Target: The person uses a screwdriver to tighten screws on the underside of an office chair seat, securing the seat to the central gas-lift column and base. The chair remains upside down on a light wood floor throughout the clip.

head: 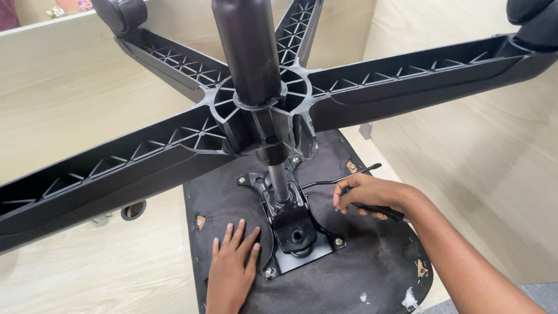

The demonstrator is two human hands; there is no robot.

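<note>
Left hand (232, 270): fingers spread flat on upturned seat underside (349, 273) | right hand (372, 195): fingers clamped on black tool (381, 210), long axis toward mounting plate (296, 235), which lies left of it | left hand nearer the plate.

- Five-star chair base (372, 78): black plastic, criss-cross ribbing.
- Seat underside (349, 273): dark grey fabric, white scuffs at five o'clock.
- Mounting plate (296, 235): glossy black, silver bolts.
- Lever (340, 177): black.
- Panels (70, 87): pale woodgrain.

No pkgs, labels, signs or screens visible.
</note>
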